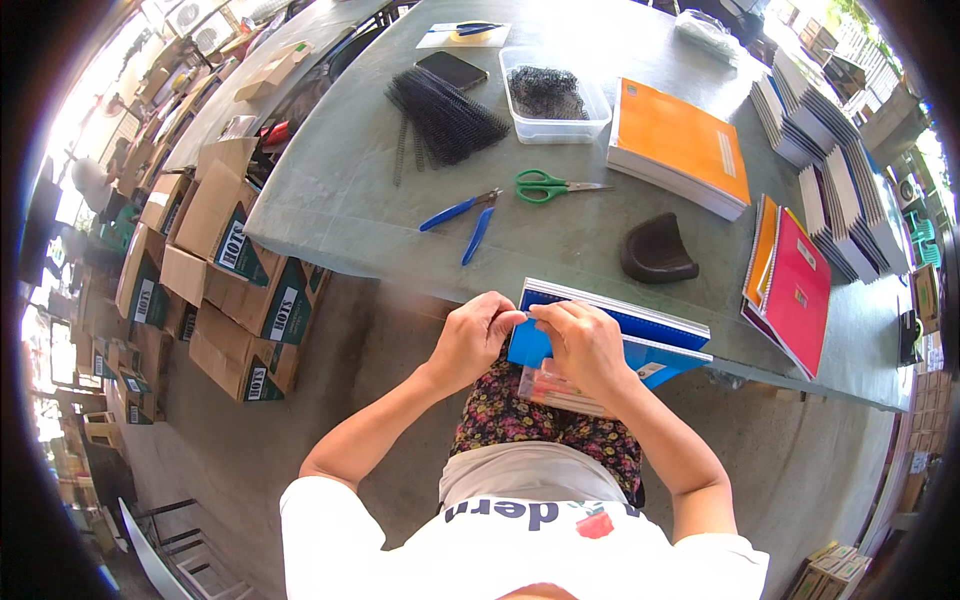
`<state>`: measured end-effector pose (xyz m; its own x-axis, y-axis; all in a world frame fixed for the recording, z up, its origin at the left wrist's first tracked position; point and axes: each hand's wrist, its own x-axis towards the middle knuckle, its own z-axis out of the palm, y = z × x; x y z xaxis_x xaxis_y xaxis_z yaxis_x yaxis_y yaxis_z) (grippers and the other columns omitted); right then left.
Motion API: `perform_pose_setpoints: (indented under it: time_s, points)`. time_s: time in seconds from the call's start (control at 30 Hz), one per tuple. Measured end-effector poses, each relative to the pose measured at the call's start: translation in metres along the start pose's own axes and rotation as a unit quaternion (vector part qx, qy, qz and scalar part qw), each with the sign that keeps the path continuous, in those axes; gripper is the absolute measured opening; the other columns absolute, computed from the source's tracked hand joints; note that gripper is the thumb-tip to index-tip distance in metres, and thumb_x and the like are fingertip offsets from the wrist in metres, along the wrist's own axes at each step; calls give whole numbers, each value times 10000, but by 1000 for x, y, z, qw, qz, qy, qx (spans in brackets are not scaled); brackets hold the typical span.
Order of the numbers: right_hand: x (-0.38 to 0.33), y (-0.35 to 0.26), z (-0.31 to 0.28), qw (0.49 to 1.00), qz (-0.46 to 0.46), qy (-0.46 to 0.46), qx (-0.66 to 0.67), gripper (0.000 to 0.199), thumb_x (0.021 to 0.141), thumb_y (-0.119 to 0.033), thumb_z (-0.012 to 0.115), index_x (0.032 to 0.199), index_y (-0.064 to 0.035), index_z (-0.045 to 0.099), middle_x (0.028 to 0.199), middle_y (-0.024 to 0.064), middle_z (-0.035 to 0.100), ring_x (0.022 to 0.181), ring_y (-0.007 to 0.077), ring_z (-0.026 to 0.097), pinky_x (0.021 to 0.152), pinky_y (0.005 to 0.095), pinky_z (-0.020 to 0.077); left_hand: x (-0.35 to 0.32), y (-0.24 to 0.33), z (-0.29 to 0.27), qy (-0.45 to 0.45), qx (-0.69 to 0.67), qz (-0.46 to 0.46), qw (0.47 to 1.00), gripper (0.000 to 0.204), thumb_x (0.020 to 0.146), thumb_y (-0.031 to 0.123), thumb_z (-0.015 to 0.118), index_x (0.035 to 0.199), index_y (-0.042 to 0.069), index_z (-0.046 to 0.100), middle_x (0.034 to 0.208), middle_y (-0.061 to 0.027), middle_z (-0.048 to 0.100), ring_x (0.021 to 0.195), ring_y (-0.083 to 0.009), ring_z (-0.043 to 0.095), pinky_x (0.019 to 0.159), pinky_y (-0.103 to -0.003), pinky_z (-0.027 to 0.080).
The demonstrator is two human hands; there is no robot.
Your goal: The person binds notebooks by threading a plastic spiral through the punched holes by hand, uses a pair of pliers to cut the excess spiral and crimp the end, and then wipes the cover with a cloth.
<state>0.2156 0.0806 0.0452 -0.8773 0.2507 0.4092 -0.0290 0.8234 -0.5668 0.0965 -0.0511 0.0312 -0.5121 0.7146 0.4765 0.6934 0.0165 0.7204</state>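
At the table's near edge, blue-covered notebooks [640, 322] stand upright between my body and the tabletop, with a row of holes or coil along the top edge. My left hand [478, 335] is closed in a pinch at their left corner. My right hand [582, 340] is also closed, its fingertips meeting the left ones at that corner. Whatever lies between the fingertips is too small to make out. Below my right hand, a pinkish printed cover [560, 388] rests over my lap. Blue-handled cutters [478, 220] and green-handled scissors [552, 187] lie beyond the hands.
A dark curved block [658, 248] sits near the notebooks. Farther back are black spiral coils [445, 115], a clear tub [556, 128] of coil pieces, a phone [452, 70] and orange notebooks [678, 140]. Red notebooks [797, 290] and stacked books [840, 185] stand right; cartons [235, 350] fill the left floor.
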Motion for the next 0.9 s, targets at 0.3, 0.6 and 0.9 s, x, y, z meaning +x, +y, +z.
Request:
perform_pose_setpoints:
  time_s: [0.3, 0.6, 0.9]
  points:
    - [3, 1, 13, 997, 41, 34, -54, 140, 850, -229, 603, 904, -102, 619, 727, 42, 637, 685, 230, 620, 604, 340, 463, 12, -2, -32, -88, 1, -51, 995, 168, 865, 183, 598, 957, 49, 643, 713, -62, 617, 592, -121, 552, 571, -271, 458]
    - [3, 6, 16, 998, 37, 48, -11, 166, 831, -277, 620, 867, -115, 620, 715, 54, 640, 713, 253, 626, 613, 368, 470, 26, -2, -44, -237, -28, -233, 943, 155, 851, 180, 618, 918, 40, 620, 766, -53, 584, 672, -124, 541, 622, -269, 449]
    - [0, 14, 19, 998, 46, 36, -10, 100, 829, -186, 612, 849, -108, 552, 821, 54, 637, 705, 233, 619, 625, 371, 464, 135, 32, 38, -306, -52, -113, 944, 279, 777, 152, 706, 1002, 46, 581, 897, -100, 602, 874, -223, 579, 768, -325, 450]
